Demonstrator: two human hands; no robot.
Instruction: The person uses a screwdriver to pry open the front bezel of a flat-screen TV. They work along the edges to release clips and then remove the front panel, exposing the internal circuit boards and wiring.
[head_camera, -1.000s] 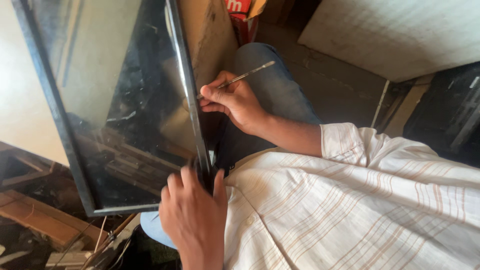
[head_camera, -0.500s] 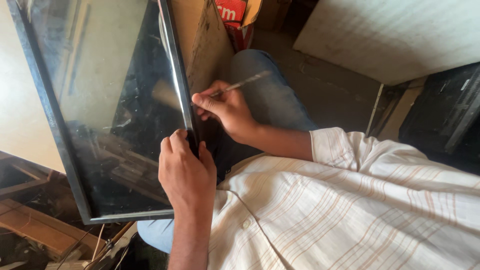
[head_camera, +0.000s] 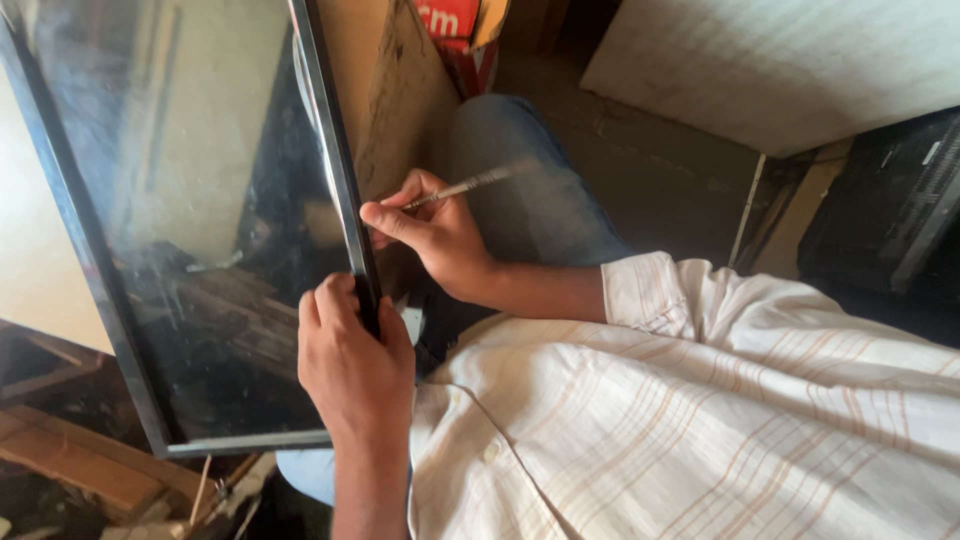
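A large flat screen panel (head_camera: 200, 200) with a dark glossy face and thin black frame stands tilted on its edge at the left. My left hand (head_camera: 350, 360) comes up from the bottom and grips the frame's right edge, fingers wrapped over it. My right hand (head_camera: 430, 235) is just right of that edge, a little higher, and pinches a thin metal tool (head_camera: 470, 185). The tool's tip is at the frame and is hidden by my fingers. My knee in blue jeans (head_camera: 520, 180) is behind the right hand.
A brown cardboard sheet (head_camera: 400, 90) leans behind the panel, with a red box (head_camera: 455, 25) above it. A white board (head_camera: 780, 60) lies at the top right, and a black device (head_camera: 890, 210) sits at the right edge. Wooden pieces (head_camera: 70, 470) lie at the lower left.
My left hand has slid upward along the frame's right edge. My right hand with the tool has stayed at that edge, shifting slightly.
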